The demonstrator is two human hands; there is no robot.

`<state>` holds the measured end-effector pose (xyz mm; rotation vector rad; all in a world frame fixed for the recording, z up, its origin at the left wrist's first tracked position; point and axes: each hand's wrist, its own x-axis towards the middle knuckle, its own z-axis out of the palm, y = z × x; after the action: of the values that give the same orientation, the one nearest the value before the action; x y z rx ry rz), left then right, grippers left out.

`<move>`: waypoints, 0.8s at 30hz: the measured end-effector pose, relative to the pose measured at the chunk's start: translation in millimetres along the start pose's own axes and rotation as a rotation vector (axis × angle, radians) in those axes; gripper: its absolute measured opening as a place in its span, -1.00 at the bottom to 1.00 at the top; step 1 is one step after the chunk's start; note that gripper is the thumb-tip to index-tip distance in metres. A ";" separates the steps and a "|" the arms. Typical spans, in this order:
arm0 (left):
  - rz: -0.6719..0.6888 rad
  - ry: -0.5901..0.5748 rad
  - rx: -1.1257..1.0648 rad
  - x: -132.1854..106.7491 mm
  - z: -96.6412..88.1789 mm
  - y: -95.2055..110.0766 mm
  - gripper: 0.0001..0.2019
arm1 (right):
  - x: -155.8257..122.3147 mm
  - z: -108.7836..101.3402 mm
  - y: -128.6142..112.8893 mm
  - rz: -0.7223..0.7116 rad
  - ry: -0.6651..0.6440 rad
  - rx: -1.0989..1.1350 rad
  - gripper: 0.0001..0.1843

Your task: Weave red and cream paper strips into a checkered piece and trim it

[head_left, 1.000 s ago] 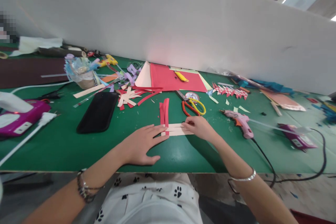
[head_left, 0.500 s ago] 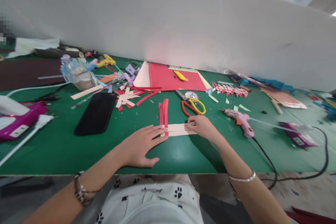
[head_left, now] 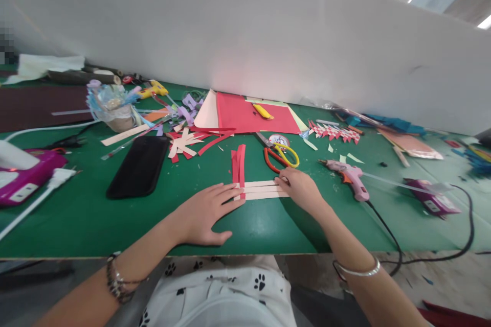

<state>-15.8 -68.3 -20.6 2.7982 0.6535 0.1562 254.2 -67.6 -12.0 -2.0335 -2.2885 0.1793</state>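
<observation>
Sideways run pale strips (head_left: 263, 189), red strips (head_left: 241, 164) forward.

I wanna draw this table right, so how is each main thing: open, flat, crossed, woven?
Cream strips: flat, side by side.
Red strips: crossing the cream strips.
Left hand: open, fingers over the crossing.
Right hand: fingers bent, at the cream strips' other end.
Scissors: lying down; open or shut, can't tell.
Pink glue gun: lying on its side.
Black slab: flat.
Red-and-white band: woven.
</observation>
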 end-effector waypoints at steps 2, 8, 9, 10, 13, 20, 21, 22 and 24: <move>-0.001 -0.013 0.013 0.0 -0.4 0.3 -0.33 | 0.9 1.6 -0.3 0.006 -0.009 -0.019 -0.76; 0.009 0.001 0.015 0.1 -0.3 0.0 -0.34 | 1.6 8.0 2.6 0.014 0.001 -0.108 -0.75; 0.010 0.005 0.014 0.2 -0.1 -0.2 -0.34 | 0.7 8.3 2.6 0.015 0.026 -0.115 -0.77; 0.010 0.007 0.015 0.2 0.1 -0.4 -0.34 | -0.6 8.2 1.9 0.009 0.064 -0.120 -0.79; 0.009 0.003 0.020 -0.1 0.8 -1.2 -0.33 | -6.4 6.8 -5.7 -0.101 0.184 -0.088 -0.78; -0.009 -0.022 0.018 -0.3 0.9 -0.9 -0.31 | -17.0 14.4 -32.7 -0.419 0.051 0.133 -0.43; -0.007 -0.019 0.019 -0.2 0.9 -0.7 -0.31 | -16.8 16.1 -33.9 -0.406 0.048 0.133 -0.44; -0.006 -0.016 0.021 -0.2 0.9 -0.4 -0.31 | -16.4 17.5 -34.4 -0.397 0.050 0.126 -0.46; -0.004 -0.014 0.026 0.0 0.8 -0.1 -0.30 | -15.6 19.1 -34.4 -0.388 0.059 0.105 -0.49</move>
<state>-15.8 -68.4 -21.5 2.8204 0.6625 0.1284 219.7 -87.8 -25.8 -1.4892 -2.5182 0.2041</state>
